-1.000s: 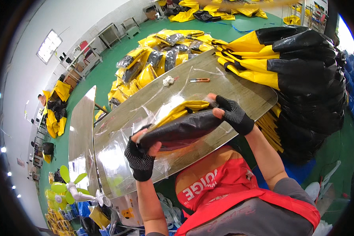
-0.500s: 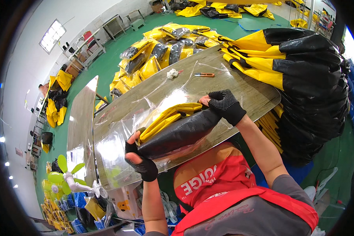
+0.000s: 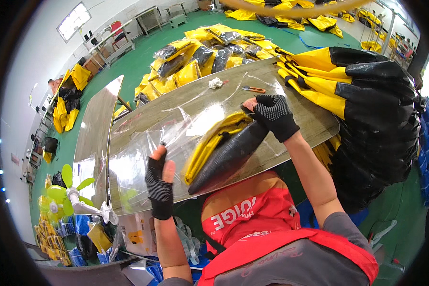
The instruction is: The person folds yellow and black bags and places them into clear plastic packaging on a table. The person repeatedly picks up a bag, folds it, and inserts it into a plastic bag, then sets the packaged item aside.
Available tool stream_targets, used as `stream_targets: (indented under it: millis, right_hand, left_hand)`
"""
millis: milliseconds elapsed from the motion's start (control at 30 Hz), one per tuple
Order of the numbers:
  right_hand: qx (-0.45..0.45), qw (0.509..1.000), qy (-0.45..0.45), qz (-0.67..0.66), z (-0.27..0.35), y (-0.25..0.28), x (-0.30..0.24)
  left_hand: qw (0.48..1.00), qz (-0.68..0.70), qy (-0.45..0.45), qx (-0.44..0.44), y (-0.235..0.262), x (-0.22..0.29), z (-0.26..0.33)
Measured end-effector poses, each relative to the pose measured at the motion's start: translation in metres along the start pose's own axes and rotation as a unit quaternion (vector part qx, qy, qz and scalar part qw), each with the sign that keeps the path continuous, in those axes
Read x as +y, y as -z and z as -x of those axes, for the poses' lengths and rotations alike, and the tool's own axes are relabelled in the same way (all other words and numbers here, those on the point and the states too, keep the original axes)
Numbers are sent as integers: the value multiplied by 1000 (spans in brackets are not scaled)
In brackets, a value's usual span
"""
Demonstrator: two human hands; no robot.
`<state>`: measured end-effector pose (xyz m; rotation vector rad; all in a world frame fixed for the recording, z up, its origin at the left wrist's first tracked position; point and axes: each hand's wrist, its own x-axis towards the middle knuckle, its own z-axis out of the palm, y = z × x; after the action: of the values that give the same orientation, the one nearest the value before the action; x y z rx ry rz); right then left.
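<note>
Folded black-and-yellow bundle, slanting above the near part of the wood-grain table, its upper end in the right hand and its lower end near the table's front edge; whether its underside touches the tabletop I cannot tell from my remote view. Clear plastic film lies spread on the table to its left. Beyond the table, I see a heap of clear plastic bags, each packed with black-and-yellow material. Beneath the table's left side stands a white carton bearing a dog picture; its contents are hidden from me.

Right hand: forearm extended up and inward, back of the black fingerless glove toward my camera, fingers clamped on the bundle's upper corner. Left hand: raised upright beside the lower end, clear of it, thumb and forefinger apart, nothing in its grasp. Farther back lie an orange-handled cutter and a crumpled white wad.
</note>
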<state>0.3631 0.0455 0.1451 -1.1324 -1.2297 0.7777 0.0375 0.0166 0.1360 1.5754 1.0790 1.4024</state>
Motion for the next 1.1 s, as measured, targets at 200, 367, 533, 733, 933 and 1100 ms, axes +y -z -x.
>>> stream_targets:
  millis: [200,367,533,733,933,1100]
  right_hand:
    - [19,999,-14,47,8,-2,22]
    - [2,1000,-18,9,13,-12,6]
    - [-20,1000,2,15,16,-5,-25]
    - [-72,996,37,46,-9,13,-74]
    - [-23,996,84,15,-13,19,-69]
    - [10,988,133,75,-13,19,-87]
  left_hand:
    - [992,-119,-33,-29,-25,32,48]
    - [991,-125,13,39,-25,20,55]
    - [986,-153,24,53,-2,33,29]
    - [991,-129,-10,-30,22,73,-62]
    - [992,-116,-37,-43,10,75,-77]
    - [990,-110,-76,-42,3,84,-86]
